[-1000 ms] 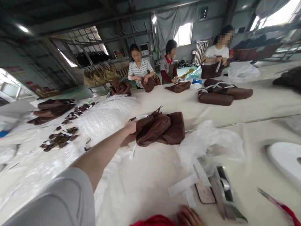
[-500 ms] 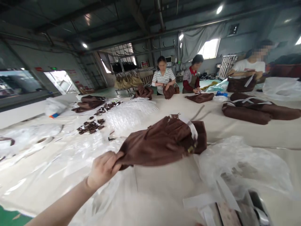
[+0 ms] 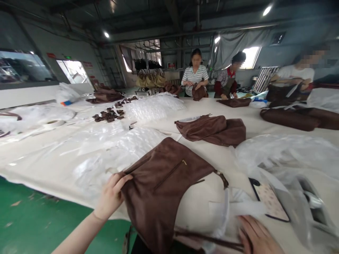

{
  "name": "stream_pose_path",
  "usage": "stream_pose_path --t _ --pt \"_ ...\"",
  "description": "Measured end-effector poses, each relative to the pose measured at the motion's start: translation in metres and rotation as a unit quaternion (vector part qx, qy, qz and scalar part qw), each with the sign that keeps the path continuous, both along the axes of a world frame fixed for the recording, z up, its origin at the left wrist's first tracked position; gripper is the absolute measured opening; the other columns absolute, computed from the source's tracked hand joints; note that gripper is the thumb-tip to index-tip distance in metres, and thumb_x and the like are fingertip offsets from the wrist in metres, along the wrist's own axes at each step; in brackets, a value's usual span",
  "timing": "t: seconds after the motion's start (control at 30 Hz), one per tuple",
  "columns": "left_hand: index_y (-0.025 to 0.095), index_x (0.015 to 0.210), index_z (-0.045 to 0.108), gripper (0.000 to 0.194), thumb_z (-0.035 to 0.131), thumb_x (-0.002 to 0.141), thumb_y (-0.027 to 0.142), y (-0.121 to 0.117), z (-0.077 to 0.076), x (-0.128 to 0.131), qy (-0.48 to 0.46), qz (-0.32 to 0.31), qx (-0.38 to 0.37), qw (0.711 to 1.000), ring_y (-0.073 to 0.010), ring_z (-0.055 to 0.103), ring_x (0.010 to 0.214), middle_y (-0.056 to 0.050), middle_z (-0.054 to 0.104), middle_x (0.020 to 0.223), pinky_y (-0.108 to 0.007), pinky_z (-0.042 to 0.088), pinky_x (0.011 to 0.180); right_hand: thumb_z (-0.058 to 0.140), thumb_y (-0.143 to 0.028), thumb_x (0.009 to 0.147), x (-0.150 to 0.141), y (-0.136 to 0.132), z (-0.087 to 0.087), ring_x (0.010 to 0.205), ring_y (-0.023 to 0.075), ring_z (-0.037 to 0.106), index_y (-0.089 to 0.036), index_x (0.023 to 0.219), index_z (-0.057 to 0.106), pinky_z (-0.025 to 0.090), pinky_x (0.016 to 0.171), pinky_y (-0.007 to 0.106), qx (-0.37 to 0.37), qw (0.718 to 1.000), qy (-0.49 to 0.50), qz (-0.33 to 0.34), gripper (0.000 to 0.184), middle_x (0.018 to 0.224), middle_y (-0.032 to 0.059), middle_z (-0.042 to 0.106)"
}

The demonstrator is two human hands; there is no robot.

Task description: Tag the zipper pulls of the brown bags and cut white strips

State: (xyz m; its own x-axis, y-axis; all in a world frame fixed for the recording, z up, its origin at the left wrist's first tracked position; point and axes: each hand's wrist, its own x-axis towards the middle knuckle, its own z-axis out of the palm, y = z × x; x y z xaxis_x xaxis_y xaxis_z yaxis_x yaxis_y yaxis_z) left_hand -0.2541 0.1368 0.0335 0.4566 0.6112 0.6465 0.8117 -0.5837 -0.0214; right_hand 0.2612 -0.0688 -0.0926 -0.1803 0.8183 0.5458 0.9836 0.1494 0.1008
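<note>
A brown leather-like handbag (image 3: 169, 176) with a slanted zip lies half over the table's near edge, its lower part hanging toward me. My left hand (image 3: 112, 194) is closed on its left edge, thumb and fingers pinching the material. At the lower right, my right hand (image 3: 258, 233) is slightly blurred, its fingers curled where the bag's thin brown strap (image 3: 209, 238) ends. White strips (image 3: 238, 208) lie just beyond that hand. Another brown bag (image 3: 212, 128) rests on the table behind the first.
Clear plastic wrapping (image 3: 288, 155) lies right, beside a speckled phone-like case (image 3: 270, 199) and a tape roll (image 3: 314, 201). Bubble-like plastic (image 3: 153, 109) and small brown pieces (image 3: 107, 114) sit farther back. Three co-workers stand across the white table (image 3: 34, 158), handling brown bags.
The handbag held by my left hand has come nearer and spread out, showing its zip. The second brown bag now shows behind it. My right hand has entered at the lower right.
</note>
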Motion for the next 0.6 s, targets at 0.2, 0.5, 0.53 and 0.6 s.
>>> stream_pose_path --t 0.2,0.5,0.53,0.6 --pt "0.016 0.114 0.065 0.052 0.041 0.069 0.001 -0.034 -0.018 -0.007 0.051 0.068 -0.071 0.994 -0.0279 0.061 0.106 -0.013 0.063 0.111 -0.043 0.051 0.094 0.049 -0.035 0.089 -0.03 0.001 0.034 0.11 0.0268 0.061 -0.018 0.118 0.058 0.045 0.097 0.041 -0.054 0.996 0.06 -0.032 0.034 0.119 0.0113 0.066" --pt "0.016 0.121 0.054 0.036 0.047 0.092 0.036 -0.091 0.027 0.079 -0.105 0.021 -0.053 0.993 -0.0281 0.058 0.113 -0.014 0.059 0.123 -0.044 0.049 0.097 0.035 -0.025 0.092 -0.021 0.015 0.032 0.096 0.0243 0.068 -0.017 0.13 0.048 0.054 0.083 0.039 -0.013 0.959 0.25 -0.135 0.041 0.11 0.0106 0.07" --pt "0.016 0.121 0.055 0.037 0.048 0.092 0.038 -0.089 0.031 0.097 -0.092 0.004 -0.064 0.994 -0.0279 0.057 0.115 -0.014 0.058 0.123 -0.044 0.047 0.099 0.036 -0.024 0.091 -0.021 0.02 0.037 0.097 0.0241 0.067 -0.018 0.128 0.052 0.053 0.084 0.039 -0.027 0.96 0.244 -0.138 0.041 0.108 0.0097 0.07" --pt "0.014 0.122 0.056 0.042 0.052 0.09 0.041 -0.081 0.035 0.134 -0.043 -0.012 -0.099 0.994 -0.029 0.053 0.119 -0.016 0.057 0.126 -0.043 0.043 0.103 0.039 -0.023 0.089 -0.02 0.029 0.046 0.098 0.0251 0.066 -0.019 0.116 0.063 0.052 0.086 0.039 -0.053 0.965 0.215 -0.143 0.036 0.106 0.0096 0.07"
